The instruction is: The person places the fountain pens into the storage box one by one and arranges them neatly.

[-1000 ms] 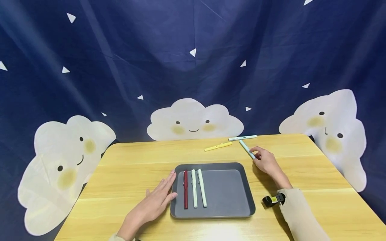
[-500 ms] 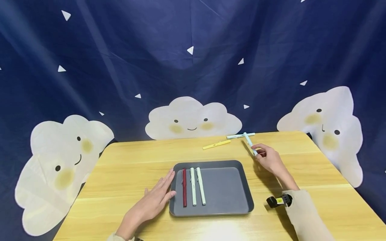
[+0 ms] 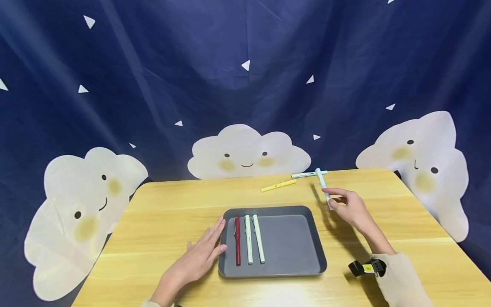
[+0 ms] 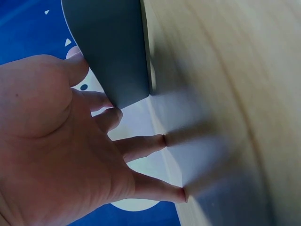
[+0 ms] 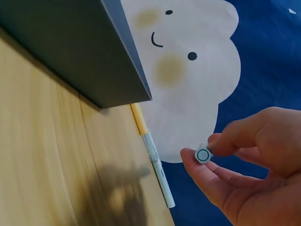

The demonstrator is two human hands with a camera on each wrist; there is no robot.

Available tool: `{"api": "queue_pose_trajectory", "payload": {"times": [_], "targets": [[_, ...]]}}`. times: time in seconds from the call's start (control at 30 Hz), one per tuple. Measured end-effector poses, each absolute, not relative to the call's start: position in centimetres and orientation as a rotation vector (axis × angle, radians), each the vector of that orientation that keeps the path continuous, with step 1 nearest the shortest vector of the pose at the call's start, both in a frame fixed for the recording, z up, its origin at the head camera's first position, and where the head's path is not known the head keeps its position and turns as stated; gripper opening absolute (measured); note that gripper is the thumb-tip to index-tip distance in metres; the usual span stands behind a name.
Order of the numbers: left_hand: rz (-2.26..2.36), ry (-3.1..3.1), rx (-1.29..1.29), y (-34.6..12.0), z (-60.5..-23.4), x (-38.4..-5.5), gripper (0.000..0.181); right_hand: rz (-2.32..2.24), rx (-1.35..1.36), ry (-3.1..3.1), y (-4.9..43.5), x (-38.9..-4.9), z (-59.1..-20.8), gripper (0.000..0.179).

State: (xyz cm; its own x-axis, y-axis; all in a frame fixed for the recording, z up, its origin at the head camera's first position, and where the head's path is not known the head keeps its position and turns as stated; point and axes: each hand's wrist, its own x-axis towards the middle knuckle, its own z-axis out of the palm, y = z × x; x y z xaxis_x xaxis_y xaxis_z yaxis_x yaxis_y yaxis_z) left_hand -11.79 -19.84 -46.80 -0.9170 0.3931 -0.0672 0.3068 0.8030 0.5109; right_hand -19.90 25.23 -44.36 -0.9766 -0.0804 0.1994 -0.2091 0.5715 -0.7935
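Note:
Between thumb and fingers my right hand [image 3: 349, 207] pinches a light blue pen [image 3: 321, 181] near its lower end, raised off the table with its shadow below. In the right wrist view that pen [image 5: 202, 156] shows end-on. My left hand [image 3: 195, 258] lies with extended fingers at the left rim of the grey tray [image 3: 295, 271]; in the left wrist view the thumb and some fingers touch the tray wall [image 4: 113, 52]. Inside the tray, a dark red pen [image 3: 238, 241] and two pale mint pens [image 3: 248, 241] lie side by side at the left.
Behind the tray, a yellow pen [image 3: 278, 185] and another light blue pen [image 3: 303, 175] lie near the far edge of the wooden table [image 3: 165, 213]. A dark blue curtain [image 3: 215, 85] with cloud prints hangs behind. A black wrist camera [image 3: 362, 267] sticks out from the right sleeve.
My right hand has lifted the light blue pen off the table and moved slightly right and toward me. My left hand stays at the tray.

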Motion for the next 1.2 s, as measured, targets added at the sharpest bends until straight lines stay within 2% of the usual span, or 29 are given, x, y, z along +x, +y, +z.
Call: {"api": "queue_pose_trajectory", "payload": {"times": [0.7, 0.93, 1.2], "targets": [[0.745, 2.815, 0.556, -20.0, -46.8, -12.1, 0.067, 1.493, 0.323, -2.519, 24.5, -17.9, -42.7, 0.035], [0.742, 2.817, 0.559, -20.2, -46.9, -12.0, 0.068, 1.657, 0.345, -2.498, 23.8, -17.4, -42.3, 0.038], [0.746, 2.811, 0.563, -20.0, -47.0, -12.1, 0.068, 1.772, 0.414, -2.424, 23.1, -17.1, -42.1, 0.034]]}}
